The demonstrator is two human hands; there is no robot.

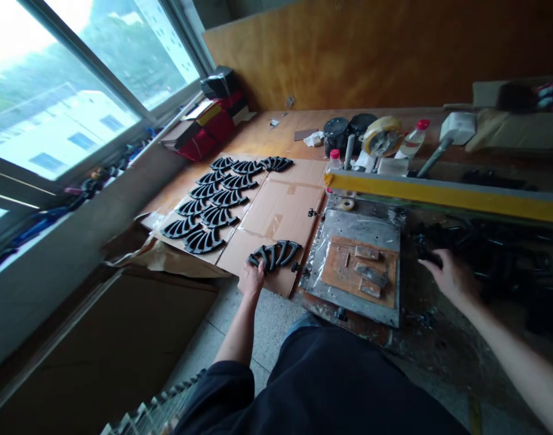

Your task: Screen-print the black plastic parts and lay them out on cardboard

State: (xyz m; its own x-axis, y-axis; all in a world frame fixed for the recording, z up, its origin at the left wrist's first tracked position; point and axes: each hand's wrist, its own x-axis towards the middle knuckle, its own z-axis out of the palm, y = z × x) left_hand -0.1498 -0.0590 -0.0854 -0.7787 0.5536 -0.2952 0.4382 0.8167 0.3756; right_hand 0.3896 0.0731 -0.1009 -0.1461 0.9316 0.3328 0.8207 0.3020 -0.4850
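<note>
My left hand [253,278] reaches out to the near edge of a flattened cardboard sheet [281,208]. Its fingers are closed on the end of a black fan-shaped plastic part [275,254] that lies on the cardboard. My right hand [448,275] stretches to the right over a dark pile of black parts [485,254]. Its fingers curl round one black piece [428,257] from that pile. Between the hands sits a metal plate [385,226] with a brown board and small blocks [364,269] on it.
Several more black fan-shaped parts [213,205] lie in rows on the cardboard at the left. A yellow bar [444,193] crosses the bench. Behind it stand black tubs [337,134], a tape roll [383,136] and bottles [413,139]. A window [63,103] runs along the left.
</note>
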